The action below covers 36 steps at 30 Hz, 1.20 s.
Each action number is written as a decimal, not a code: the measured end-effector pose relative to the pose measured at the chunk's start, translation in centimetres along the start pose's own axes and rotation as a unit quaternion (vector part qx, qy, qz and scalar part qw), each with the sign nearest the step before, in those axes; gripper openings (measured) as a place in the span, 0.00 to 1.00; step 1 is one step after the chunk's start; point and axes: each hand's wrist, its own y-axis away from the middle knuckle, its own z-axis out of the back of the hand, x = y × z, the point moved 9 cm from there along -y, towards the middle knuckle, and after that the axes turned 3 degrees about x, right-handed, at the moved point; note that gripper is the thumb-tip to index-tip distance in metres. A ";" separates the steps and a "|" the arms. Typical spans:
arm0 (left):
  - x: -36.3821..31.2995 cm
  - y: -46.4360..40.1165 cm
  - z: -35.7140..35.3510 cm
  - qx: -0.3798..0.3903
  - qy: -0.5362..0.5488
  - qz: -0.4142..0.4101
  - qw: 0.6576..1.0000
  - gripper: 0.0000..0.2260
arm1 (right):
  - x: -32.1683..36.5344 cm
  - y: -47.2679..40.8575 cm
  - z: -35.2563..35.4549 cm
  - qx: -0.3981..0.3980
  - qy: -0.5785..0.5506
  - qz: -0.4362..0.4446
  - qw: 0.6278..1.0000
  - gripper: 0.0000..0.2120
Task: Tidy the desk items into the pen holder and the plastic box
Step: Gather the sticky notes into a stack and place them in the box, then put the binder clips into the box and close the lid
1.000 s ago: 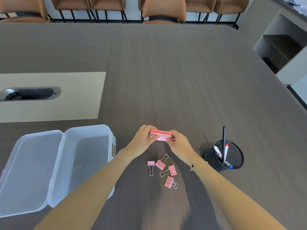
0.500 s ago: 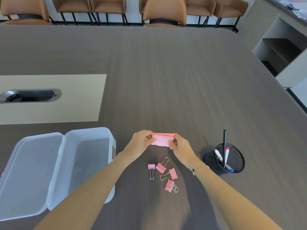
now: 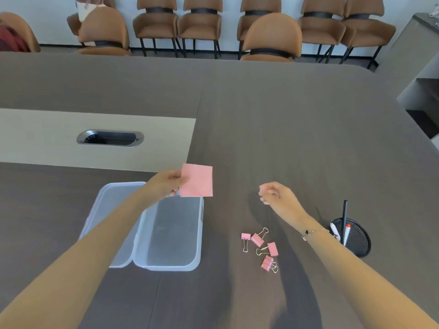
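Observation:
My left hand (image 3: 166, 182) grips a pink pad of sticky notes (image 3: 196, 180) by its left edge, held above the far rim of the open clear plastic box (image 3: 171, 265). My right hand (image 3: 273, 193) hovers over the table to the right with its fingers loosely curled and nothing visible in it. Several pink binder clips (image 3: 261, 248) lie on the table below my right hand. A black mesh pen holder (image 3: 358, 238) with a black pen and two markers stands at the right, beside my right wrist.
The box's lid (image 3: 111, 210) lies open flat to its left. A beige inset with a metal cable port (image 3: 110, 138) sits at the far left. Brown chairs (image 3: 270, 36) line the far table edge. A grey cabinet (image 3: 422, 91) stands at the right.
Both hands held the pink pad together over the clips. Now the right hand has let go and the left hand has carried the pad left, over the box. The camera view has shifted.

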 end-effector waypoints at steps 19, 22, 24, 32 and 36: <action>10.2 -2.1 -1.0 -0.229 -0.117 0.077 0.963 0.08 | -10.2 4.6 -2.2 0.054 0.143 -0.089 0.984 0.12; 10.0 -2.0 -0.5 -0.243 -0.130 0.098 0.956 0.13 | -9.5 4.6 -1.4 0.014 0.123 -0.079 0.989 0.13; 8.3 -1.0 0.4 -0.289 -0.126 0.099 0.944 0.14 | -8.7 4.6 -0.6 -0.012 0.124 -0.067 0.990 0.13; -7.9 0.7 -8.3 -0.113 -0.265 -0.218 0.933 0.11 | -8.3 5.1 -1.2 0.128 0.355 -0.012 0.926 0.17; -2.3 0.3 -19.6 0.168 -0.519 -0.187 0.817 0.27 | -10.2 6.0 -2.8 0.160 0.371 -0.001 0.915 0.19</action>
